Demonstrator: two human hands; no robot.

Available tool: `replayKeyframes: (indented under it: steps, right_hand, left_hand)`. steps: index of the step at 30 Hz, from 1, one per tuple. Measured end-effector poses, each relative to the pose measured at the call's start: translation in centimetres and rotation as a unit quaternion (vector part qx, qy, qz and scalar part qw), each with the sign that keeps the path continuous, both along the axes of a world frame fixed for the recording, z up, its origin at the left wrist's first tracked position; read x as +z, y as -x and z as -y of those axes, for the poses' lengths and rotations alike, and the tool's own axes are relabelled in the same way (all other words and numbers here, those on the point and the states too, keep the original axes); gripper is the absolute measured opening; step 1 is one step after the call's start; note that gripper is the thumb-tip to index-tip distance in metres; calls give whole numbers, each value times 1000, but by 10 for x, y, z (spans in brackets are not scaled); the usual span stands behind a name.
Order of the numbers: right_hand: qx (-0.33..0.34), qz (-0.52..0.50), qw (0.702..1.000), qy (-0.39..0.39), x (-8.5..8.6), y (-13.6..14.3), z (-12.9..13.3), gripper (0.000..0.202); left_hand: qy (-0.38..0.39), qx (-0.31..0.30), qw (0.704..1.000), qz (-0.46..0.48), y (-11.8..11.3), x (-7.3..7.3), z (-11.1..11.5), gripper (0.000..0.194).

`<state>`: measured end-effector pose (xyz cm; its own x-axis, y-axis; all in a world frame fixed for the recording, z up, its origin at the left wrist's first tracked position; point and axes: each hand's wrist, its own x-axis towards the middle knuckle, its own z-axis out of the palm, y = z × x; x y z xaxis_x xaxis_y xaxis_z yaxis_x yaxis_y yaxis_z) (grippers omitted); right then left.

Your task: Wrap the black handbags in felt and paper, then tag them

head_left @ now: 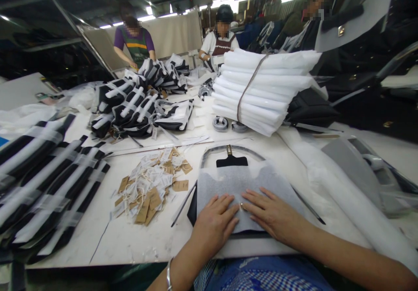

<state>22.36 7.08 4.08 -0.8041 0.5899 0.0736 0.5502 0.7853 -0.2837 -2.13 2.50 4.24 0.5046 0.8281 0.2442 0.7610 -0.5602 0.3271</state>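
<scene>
In front of me on the table lies a black bag [192,210], mostly covered by a grey-white sheet [248,182]. My left hand [217,219] rests flat on the sheet's left side, fingers stretched out. On the right side my right hand [272,210] lies flat too, fingers spread. Between the fingertips a small metal clasp [242,206] shows through the sheet. Beyond the sheet's far edge are a black flap [231,162] with a metal buckle [229,149] and a wrapped curved handle [209,150]. Neither hand grips anything.
Paper tags with strings [150,195] are heaped left of the bag. Wrapped black bags [55,186] lie far left, more [137,104] behind. A tied stack of white sheets [261,88] stands back right; a plastic roll [346,204] runs along the right. Two people work across the table.
</scene>
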Motion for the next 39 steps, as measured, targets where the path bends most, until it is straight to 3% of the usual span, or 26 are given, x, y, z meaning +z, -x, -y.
replayKeyframes:
  steps: [5, 10, 15, 19, 23, 27, 31, 35, 39]
  right_hand:
    - [34, 41, 998, 24, 25, 1, -12, 40]
    - [34, 24, 999, 19, 15, -13, -21, 58]
    - [30, 21, 999, 4, 2, -20, -15, 67]
    - [40, 19, 999, -9, -2, -22, -18, 71]
    - [51, -12, 998, -41, -19, -28, -27, 73]
    - [42, -60, 993, -92, -32, -37, -34, 67]
    - [-1, -40, 990, -136, -19, -36, -48, 51]
    - [-40, -8, 986, -163, 2, -21, -70, 44]
    - [-60, -10, 989, -137, 15, -14, -80, 36]
  left_hand:
    - [38, -38, 996, -64, 3, 15, -9, 38]
    - [53, -93, 991, -76, 17, 20, -20, 47]
    - [19, -81, 991, -104, 27, 6, -15, 68]
    - [-56, -90, 989, -104, 30, -7, -19, 72]
    - [-163, -104, 978, -73, 36, -28, -32, 59]
    - [-178, -92, 978, -61, 45, -42, -40, 33]
    - [-122, -85, 986, -77, 52, -26, -57, 32]
    - [-99, -26, 990, -96, 46, -3, -82, 37]
    - [-70, -13, 994, -82, 37, 9, -95, 44]
